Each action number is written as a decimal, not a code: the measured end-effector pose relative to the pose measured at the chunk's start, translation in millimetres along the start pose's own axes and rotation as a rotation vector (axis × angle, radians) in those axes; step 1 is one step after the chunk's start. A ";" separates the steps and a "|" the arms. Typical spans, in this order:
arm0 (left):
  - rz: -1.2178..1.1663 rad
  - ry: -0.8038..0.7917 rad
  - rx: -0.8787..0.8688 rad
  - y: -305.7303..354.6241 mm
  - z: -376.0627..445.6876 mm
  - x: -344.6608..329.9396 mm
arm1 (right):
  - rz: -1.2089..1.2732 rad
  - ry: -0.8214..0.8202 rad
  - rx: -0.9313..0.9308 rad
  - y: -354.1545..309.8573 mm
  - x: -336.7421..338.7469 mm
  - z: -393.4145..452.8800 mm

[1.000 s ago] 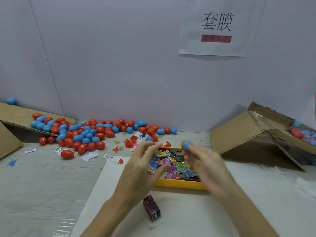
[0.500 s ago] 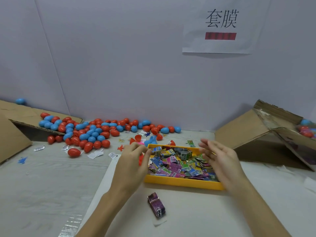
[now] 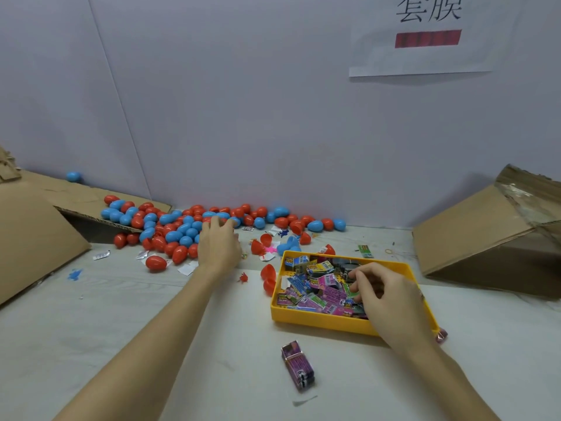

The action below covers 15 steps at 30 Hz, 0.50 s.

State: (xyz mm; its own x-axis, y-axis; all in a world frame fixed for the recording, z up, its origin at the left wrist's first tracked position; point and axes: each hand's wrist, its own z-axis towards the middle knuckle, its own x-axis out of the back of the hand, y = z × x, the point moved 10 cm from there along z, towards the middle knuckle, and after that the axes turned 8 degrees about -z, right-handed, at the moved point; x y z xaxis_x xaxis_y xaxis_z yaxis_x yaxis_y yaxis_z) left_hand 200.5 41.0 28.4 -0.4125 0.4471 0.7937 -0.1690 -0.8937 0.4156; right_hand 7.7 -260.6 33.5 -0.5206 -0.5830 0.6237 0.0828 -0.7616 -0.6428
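left cardboard flap (image 3: 36,238): far left on the table (image 3: 91,314), sloping down toward the egg pile.
eggs (image 3: 170,229): red and blue plastic ones, heaped along the back wall from the flap toward centre; a few red ones sit loose at the pile's near edge.
left hand (image 3: 217,247): at the pile's right end, back of hand up, arm stretched long across the table. Fingertips are bent down onto the eggs and touching them. They are hidden from here, so I can't tell if an egg is gripped.
red egg halves (image 3: 268,276): open shells just left of the tray, between the two hands.
yellow tray (image 3: 318,322): right of centre, near the front edge of the pile area, well apart from the left hand.
packets (image 3: 315,287): small printed ones filling the tray, under and left of the right hand.
right hand (image 3: 385,296): inside the tray over its right half, wrist crossing the near rim. Fingers are curled down into the packets. Whether one is pinched is unclear.
purple box (image 3: 299,367): lying alone on the table in front of the tray, between the forearms, touched by neither.
cardboard box (image 3: 473,238): far right, tipped on its side.
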 end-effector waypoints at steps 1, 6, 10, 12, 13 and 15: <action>0.064 -0.023 -0.039 1.1 7.0 -5.2 | 0.006 -0.001 -0.001 0.7 -0.2 0.3; 0.239 -0.150 -0.086 -3.5 23.4 -32.7 | -0.003 -0.004 0.001 3.2 -2.7 2.5; 0.156 -0.119 -0.052 -9.6 25.5 -30.3 | 0.005 -0.004 0.002 4.7 -4.2 2.2; 0.076 -0.111 -0.033 -10.3 24.7 -26.1 | 0.015 -0.004 0.000 5.6 -4.4 2.2; 0.049 -0.108 -0.036 -9.9 23.3 -24.2 | 0.018 -0.005 -0.006 6.4 -4.5 2.5; 0.046 -0.117 -0.074 -8.0 18.7 -22.3 | 0.021 0.000 -0.019 7.6 -4.2 2.1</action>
State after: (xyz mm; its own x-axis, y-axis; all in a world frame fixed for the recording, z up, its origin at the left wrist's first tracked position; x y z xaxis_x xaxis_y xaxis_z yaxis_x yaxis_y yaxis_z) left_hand 227.8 38.8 15.7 -0.3149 0.4031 0.8592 -0.2201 -0.9116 0.3471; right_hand 12.2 -264.5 26.9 -0.5190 -0.5992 0.6096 0.0779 -0.7434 -0.6643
